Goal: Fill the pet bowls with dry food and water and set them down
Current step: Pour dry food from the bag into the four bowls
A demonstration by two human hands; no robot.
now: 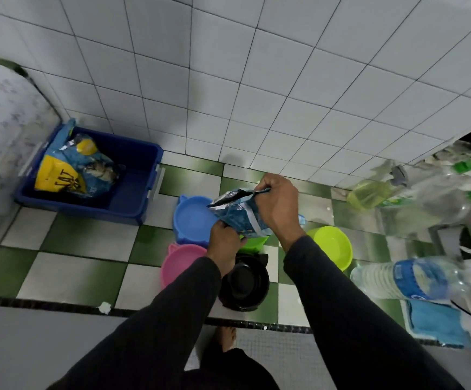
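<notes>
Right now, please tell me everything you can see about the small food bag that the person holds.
The food bag is a small pouch of shiny, crinkled foil-like material, blue patterned outside and silvery inside. Its top is open, the mouth tilted left toward the blue bowl. The right hand pinches its upper edge; the left hand grips it from below. It is held in the air above the bowls on the floor. No food is seen falling out.

Green-and-white chequered floor (68, 266), white tiled wall (228, 80), beside the blue bowl (192, 220): pink bowl (181, 263), black bowl (245, 282), lime-green bowl (332, 246), blue patterned food bag (242, 215), dark-blue bin (133, 175)
</notes>
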